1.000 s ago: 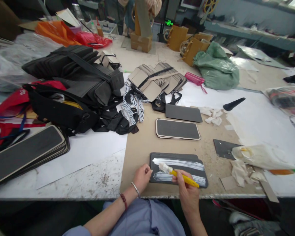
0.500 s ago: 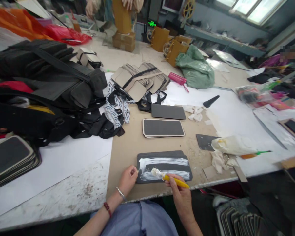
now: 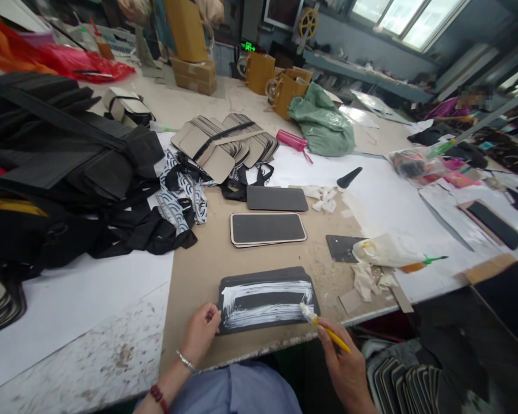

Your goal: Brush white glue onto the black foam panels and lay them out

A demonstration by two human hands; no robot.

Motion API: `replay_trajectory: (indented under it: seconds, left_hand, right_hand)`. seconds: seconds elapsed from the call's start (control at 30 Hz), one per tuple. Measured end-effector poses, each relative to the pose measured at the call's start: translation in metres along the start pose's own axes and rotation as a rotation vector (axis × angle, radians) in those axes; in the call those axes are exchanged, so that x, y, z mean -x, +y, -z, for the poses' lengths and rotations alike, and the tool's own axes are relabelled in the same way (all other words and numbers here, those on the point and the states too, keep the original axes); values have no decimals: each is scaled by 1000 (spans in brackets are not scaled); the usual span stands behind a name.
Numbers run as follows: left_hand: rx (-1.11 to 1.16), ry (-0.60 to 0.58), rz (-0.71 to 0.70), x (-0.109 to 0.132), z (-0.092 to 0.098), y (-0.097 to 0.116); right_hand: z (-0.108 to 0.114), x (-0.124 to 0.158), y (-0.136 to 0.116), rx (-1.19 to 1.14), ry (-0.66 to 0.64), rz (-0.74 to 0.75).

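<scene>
Our right hand (image 3: 340, 361) is closed round a yellow brush (image 3: 335, 339), and the white-loaded bristles sit at the right end of the dark panel (image 3: 263, 301), just ahead and to the left of that hand. Over on the other side, our left hand (image 3: 202, 329) is curled nearly shut, fingertips at the panel's left edge; whether they pinch it or only press there, we can't tell.

So where do we stand? White coating (image 3: 246, 316) runs along the far side, down the end by our left hand and along the near side, streaky but joined up. At the right end, by the bristles, we see a thinner band. Bare so far: a long dark strip in the middle, between our two hands, and a narrow outer margin. We'd call it a frame nearly closed, centre uncoated.

Straight out beyond our hands lie a light-rimmed panel (image 3: 267, 228) and, farther off, a plain slab (image 3: 277, 198), no white coat visible on either. Ahead and to the right of our right hand, a plastic bag (image 3: 386, 251) laps over a dark plate (image 3: 339, 248), with crumpled scraps (image 3: 365, 282) nearer us on the desk (image 3: 125, 356).
</scene>
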State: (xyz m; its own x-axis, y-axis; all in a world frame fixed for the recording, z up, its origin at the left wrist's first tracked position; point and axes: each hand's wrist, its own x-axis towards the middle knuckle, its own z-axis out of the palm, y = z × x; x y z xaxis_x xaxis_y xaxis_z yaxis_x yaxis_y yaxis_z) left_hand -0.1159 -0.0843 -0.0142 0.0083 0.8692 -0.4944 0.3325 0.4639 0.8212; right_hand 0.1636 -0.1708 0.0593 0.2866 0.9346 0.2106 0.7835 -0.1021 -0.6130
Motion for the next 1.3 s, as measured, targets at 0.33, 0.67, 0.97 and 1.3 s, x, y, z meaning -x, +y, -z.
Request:
replay_trajectory:
  seconds: [0.33,0.67,0.97,1.3]
  left_hand:
    - [-708,29,-481,25,9,17]
    - [-1157,46,-725,42,-1,32]
    - [-1017,93,-880,32,2,8]
    - [-310,249,-260,20,-6,6]
  right_hand:
    - [-14,-12,12,95,55,-116]
    - [-20,-15,26,67,42,73]
    - [-23,-16,23,20,73,129]
    - [-20,-14,38,60,-1,179]
